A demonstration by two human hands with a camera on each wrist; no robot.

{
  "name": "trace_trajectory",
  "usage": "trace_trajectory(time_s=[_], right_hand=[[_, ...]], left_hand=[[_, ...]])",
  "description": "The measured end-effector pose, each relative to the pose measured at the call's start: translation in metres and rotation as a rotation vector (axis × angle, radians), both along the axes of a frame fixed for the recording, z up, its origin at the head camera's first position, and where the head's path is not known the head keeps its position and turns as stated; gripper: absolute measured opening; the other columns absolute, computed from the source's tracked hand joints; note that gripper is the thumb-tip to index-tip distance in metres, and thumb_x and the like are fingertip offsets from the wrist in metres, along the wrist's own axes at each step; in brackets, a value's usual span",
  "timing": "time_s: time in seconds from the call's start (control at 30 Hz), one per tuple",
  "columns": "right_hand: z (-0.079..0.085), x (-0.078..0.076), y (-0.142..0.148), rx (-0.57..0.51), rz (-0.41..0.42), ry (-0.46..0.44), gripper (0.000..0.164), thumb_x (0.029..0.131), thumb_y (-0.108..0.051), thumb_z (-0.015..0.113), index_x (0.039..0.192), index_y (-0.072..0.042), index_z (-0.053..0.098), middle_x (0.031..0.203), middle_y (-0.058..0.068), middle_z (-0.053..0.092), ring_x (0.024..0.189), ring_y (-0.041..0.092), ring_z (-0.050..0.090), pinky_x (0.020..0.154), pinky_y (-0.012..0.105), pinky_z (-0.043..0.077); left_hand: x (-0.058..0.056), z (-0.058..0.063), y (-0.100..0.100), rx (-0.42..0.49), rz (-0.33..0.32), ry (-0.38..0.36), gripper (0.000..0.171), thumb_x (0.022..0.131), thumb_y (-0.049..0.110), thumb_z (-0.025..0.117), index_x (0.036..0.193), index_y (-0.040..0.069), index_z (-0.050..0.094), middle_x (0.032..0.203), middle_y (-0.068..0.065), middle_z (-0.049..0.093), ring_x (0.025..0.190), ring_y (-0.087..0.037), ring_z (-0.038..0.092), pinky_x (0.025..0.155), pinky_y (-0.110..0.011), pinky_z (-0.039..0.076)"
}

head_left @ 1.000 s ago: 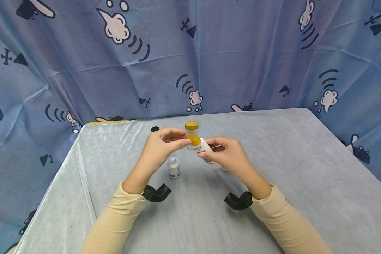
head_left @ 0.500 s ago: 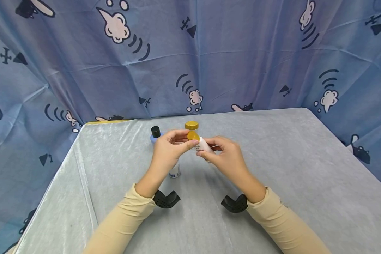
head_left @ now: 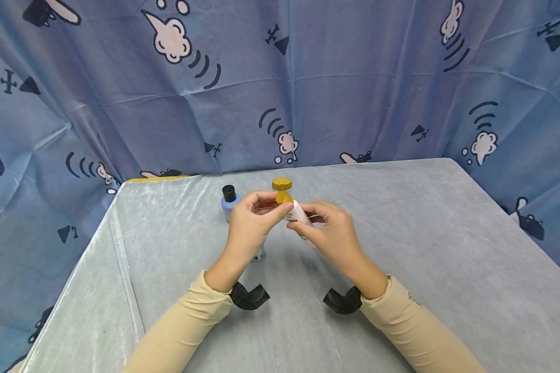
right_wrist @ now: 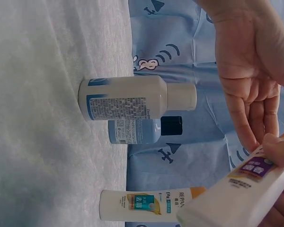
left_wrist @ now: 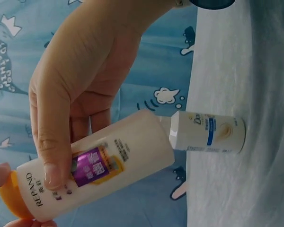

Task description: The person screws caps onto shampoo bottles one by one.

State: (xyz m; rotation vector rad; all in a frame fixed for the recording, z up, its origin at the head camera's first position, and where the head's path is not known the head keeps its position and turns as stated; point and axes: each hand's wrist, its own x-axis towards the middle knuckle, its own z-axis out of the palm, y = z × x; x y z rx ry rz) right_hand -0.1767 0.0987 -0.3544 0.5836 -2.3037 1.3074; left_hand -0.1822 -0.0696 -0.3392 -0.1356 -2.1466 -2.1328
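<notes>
Above the table, my right hand (head_left: 333, 228) grips a white shampoo bottle (left_wrist: 118, 163) round its body. The bottle is tilted, its yellow cap (head_left: 283, 197) up toward the left; a purple label shows in the left wrist view. My left hand (head_left: 249, 223) pinches that cap between thumb and fingers. Behind it stands another white bottle (right_wrist: 142, 206) with a yellow cap and a teal label. A blue bottle (head_left: 230, 202) with a black cap stands left of that one. My left wrist partly hides a small white bottle (right_wrist: 123, 98) with a blue-edged label.
In the left wrist view a white Dove bottle (left_wrist: 208, 132) stands on the table; in the head view it is hidden by my right hand. A grey cloth (head_left: 424, 233) covers the table. A blue patterned curtain (head_left: 242, 103) hangs along its far edge.
My left hand has shifted right and turned about the cap, uncovering the blue bottle and covering most of the small white one. The held bottle moved slightly up; the right hand keeps its grip.
</notes>
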Motion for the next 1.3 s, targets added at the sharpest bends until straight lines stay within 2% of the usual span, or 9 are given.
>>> trace_trajectory(time_s=[0.17, 0.4, 0.6, 0.67, 0.73, 0.87, 0.97, 1.13, 1.3], right_hand=[[0.002, 0.0, 0.001, -0.024, 0.018, -0.042, 0.033, 0.074, -0.006, 0.087, 0.104, 0.001, 0.076, 0.092, 0.012, 0.076, 0.083, 0.023, 0.07, 0.076, 0.028, 0.061], [0.008, -0.002, 0.007, -0.06, 0.059, -0.191, 0.028, 0.077, -0.008, 0.085, 0.102, 0.001, 0.076, 0.096, 0.015, 0.076, 0.081, 0.024, 0.073, 0.071, 0.023, 0.06], [0.012, -0.002, 0.011, -0.074, 0.074, -0.305, 0.028, 0.078, -0.013, 0.085, 0.102, -0.003, 0.076, 0.098, 0.014, 0.076, 0.076, 0.018, 0.073, 0.063, 0.025, 0.06], [0.012, -0.002, 0.011, -0.073, 0.071, -0.285, 0.027, 0.077, -0.012, 0.086, 0.101, -0.003, 0.076, 0.098, 0.014, 0.076, 0.077, 0.018, 0.072, 0.064, 0.025, 0.06], [0.011, -0.002, 0.01, -0.061, 0.062, -0.226, 0.027, 0.076, -0.01, 0.086, 0.101, -0.001, 0.076, 0.097, 0.014, 0.076, 0.08, 0.02, 0.072, 0.068, 0.025, 0.061], [0.006, -0.002, 0.006, -0.022, 0.037, -0.107, 0.029, 0.075, -0.007, 0.086, 0.101, 0.0, 0.076, 0.094, 0.012, 0.076, 0.085, 0.022, 0.07, 0.077, 0.027, 0.061], [0.004, -0.001, 0.005, -0.015, 0.027, -0.071, 0.03, 0.074, -0.006, 0.087, 0.102, 0.0, 0.076, 0.093, 0.012, 0.076, 0.085, 0.022, 0.07, 0.079, 0.029, 0.061], [0.007, 0.0, 0.008, -0.014, 0.033, -0.076, 0.027, 0.073, -0.004, 0.087, 0.098, 0.0, 0.077, 0.091, 0.011, 0.076, 0.081, 0.021, 0.07, 0.076, 0.028, 0.061], [0.013, 0.0, 0.011, -0.017, 0.074, -0.142, 0.025, 0.074, -0.007, 0.087, 0.097, 0.0, 0.077, 0.092, 0.012, 0.076, 0.079, 0.017, 0.071, 0.072, 0.023, 0.06]], left_hand=[[0.001, 0.0, 0.0, 0.016, -0.022, 0.022, 0.03, 0.085, 0.01, 0.078, 0.111, -0.001, 0.067, 0.11, -0.017, 0.07, 0.098, -0.019, 0.07, 0.084, -0.024, 0.059], [0.0, 0.0, -0.002, 0.0, -0.086, 0.056, 0.032, 0.086, 0.009, 0.077, 0.115, 0.0, 0.067, 0.115, -0.016, 0.069, 0.104, -0.022, 0.069, 0.089, -0.026, 0.058], [-0.001, 0.003, -0.005, 0.044, -0.165, 0.033, 0.032, 0.089, 0.004, 0.072, 0.119, -0.004, 0.064, 0.117, -0.021, 0.067, 0.101, -0.018, 0.069, 0.091, -0.025, 0.057], [-0.002, 0.004, -0.005, 0.057, -0.175, 0.018, 0.032, 0.089, 0.003, 0.071, 0.12, -0.005, 0.064, 0.118, -0.021, 0.067, 0.102, -0.016, 0.068, 0.093, -0.024, 0.056], [-0.002, 0.005, -0.004, 0.064, -0.165, -0.005, 0.032, 0.089, 0.004, 0.072, 0.119, -0.003, 0.064, 0.116, -0.018, 0.067, 0.101, -0.014, 0.068, 0.092, -0.022, 0.056], [-0.002, 0.004, -0.001, 0.096, -0.11, -0.058, 0.029, 0.087, 0.008, 0.076, 0.113, -0.001, 0.065, 0.108, -0.01, 0.069, 0.099, -0.012, 0.066, 0.087, -0.021, 0.056], [-0.002, 0.003, 0.001, 0.108, -0.082, -0.065, 0.028, 0.086, 0.009, 0.077, 0.11, 0.0, 0.065, 0.106, -0.009, 0.069, 0.099, -0.013, 0.066, 0.085, -0.021, 0.056], [0.0, 0.002, 0.001, 0.094, -0.097, -0.031, 0.028, 0.087, 0.008, 0.075, 0.111, -0.001, 0.066, 0.113, -0.015, 0.07, 0.101, -0.013, 0.067, 0.086, -0.022, 0.057], [0.0, 0.003, -0.001, 0.073, -0.124, -0.003, 0.028, 0.088, 0.006, 0.074, 0.113, -0.004, 0.066, 0.114, -0.019, 0.069, 0.099, -0.011, 0.068, 0.088, -0.022, 0.057]])
